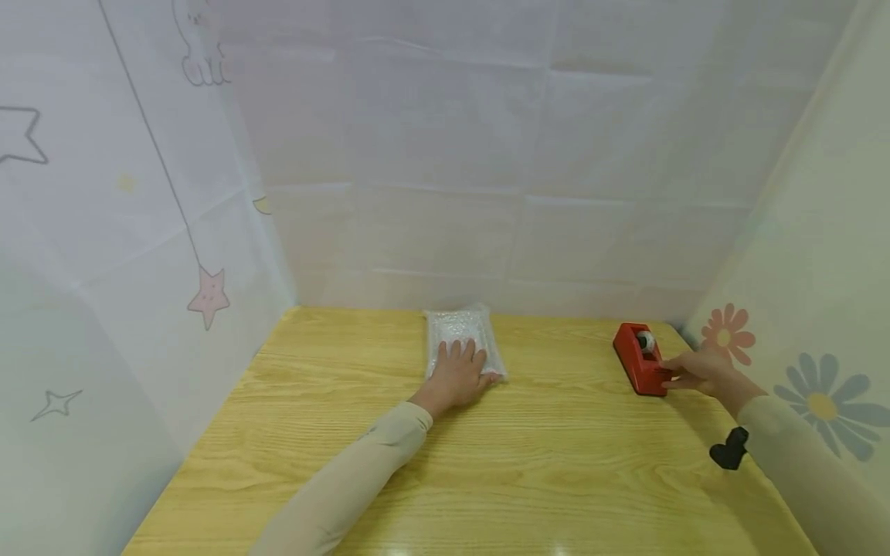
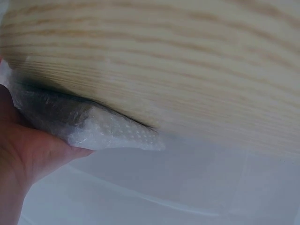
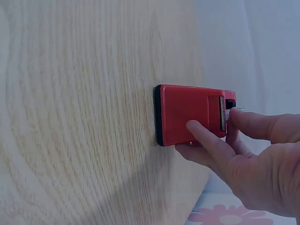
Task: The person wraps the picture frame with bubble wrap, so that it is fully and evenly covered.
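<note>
A flat packet (image 1: 445, 328) in clear bubble wrap lies near the table's back edge. My left hand (image 1: 459, 376) rests on top of it, fingers extended and spread a little. In the left wrist view the packet's bubble-wrapped side (image 2: 117, 131) shows past the thumb, while the other fingers are hidden. At the right stands a red tape dispenser (image 1: 638, 363) with a roll of clear tape (image 1: 647, 342). My right hand (image 3: 248, 159) is at its front end, thumb and a finger pinching the tape at the toothed cutter (image 3: 222, 114). Another fingertip touches the red front face.
The wood-grain table (image 1: 334, 432) has a pale sheet wall (image 1: 431, 232) behind it and printed sheets along the left and right sides. A black object (image 1: 730, 449) shows beside the right sleeve, by the table's right edge.
</note>
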`<control>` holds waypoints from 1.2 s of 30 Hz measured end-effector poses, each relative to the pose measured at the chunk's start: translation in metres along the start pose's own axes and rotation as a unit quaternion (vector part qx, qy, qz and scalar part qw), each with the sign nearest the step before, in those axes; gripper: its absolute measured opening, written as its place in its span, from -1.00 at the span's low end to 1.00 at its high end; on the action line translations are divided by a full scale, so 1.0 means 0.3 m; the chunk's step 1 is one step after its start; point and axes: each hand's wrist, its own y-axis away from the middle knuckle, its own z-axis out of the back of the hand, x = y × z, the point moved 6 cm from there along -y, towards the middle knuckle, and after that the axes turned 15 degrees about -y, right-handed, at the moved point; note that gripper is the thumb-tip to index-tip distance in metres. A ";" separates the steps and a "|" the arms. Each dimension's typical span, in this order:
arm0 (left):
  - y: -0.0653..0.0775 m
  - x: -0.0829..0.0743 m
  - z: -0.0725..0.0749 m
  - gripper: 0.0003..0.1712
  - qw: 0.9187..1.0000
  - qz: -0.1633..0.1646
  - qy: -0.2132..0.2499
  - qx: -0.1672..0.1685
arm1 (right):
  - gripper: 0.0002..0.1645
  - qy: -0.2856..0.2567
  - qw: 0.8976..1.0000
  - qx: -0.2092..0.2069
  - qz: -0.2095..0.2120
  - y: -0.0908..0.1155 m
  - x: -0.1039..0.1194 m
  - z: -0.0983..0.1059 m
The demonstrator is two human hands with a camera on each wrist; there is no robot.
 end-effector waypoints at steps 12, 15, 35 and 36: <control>0.001 0.000 0.004 -0.19 1.000 0.005 -0.003 -0.014 | -0.45 -0.061 0.998 0.023 -0.012 0.009 -0.003 -0.005; 0.004 0.001 0.010 -0.18 1.000 0.006 -0.006 -0.013 | -0.57 -0.077 0.997 0.013 0.008 0.013 -0.019 0.003; 0.000 -0.004 -0.001 -0.20 1.000 0.009 -0.007 -0.023 | -0.67 -0.168 0.978 -0.056 0.106 0.083 -0.106 -0.004; 0.002 -0.002 0.007 -0.21 1.000 0.010 -0.011 -0.027 | -0.68 -0.177 0.977 -0.060 0.106 0.086 -0.113 -0.004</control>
